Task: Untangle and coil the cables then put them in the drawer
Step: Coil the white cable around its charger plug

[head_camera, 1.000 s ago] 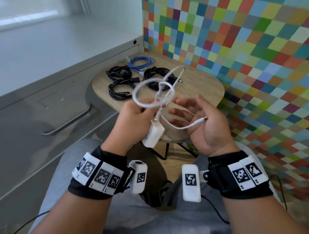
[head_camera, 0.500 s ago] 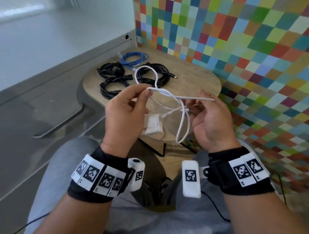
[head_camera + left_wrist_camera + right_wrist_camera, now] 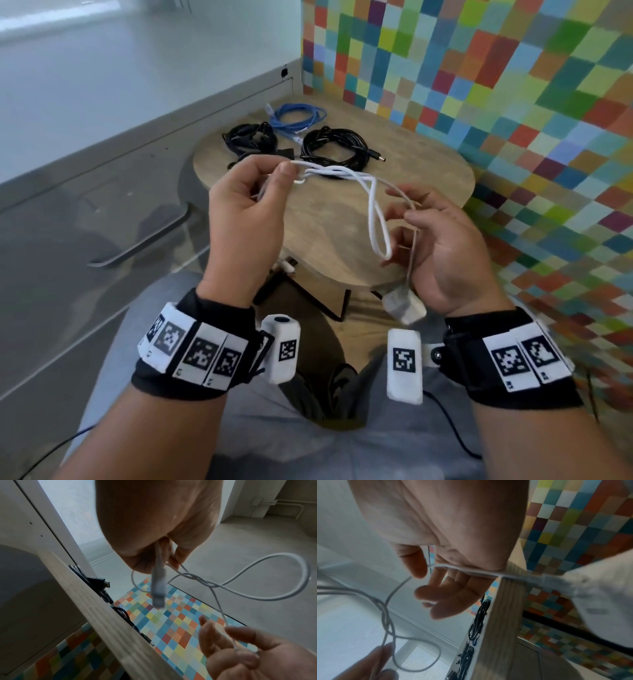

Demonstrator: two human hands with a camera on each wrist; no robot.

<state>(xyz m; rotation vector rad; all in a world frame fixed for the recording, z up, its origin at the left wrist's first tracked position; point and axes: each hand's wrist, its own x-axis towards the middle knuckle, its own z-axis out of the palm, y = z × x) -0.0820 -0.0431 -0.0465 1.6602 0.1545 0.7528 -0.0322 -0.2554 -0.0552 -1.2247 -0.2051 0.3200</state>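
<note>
Thin white charger cable held above the round wooden table, left hand pinching its twisted strands, right hand loosely pinching another strand (white adapter block dangling below), coiled black cables and blue cable on the table's far side.

— Can any words, brands or numbers be read here?

— None can be made out. Only square black-and-white coded markers are seen, printed on the white tags of the left wristband and the right wristband.

— Anything on the small white camera blocks?

— One such marker is carried by the left block and one by the right block; no letters are shown with them.

— And the white adapter?

— A faint grey mark is seen on its face in the right wrist view, but it is too blurred to be read.
</note>
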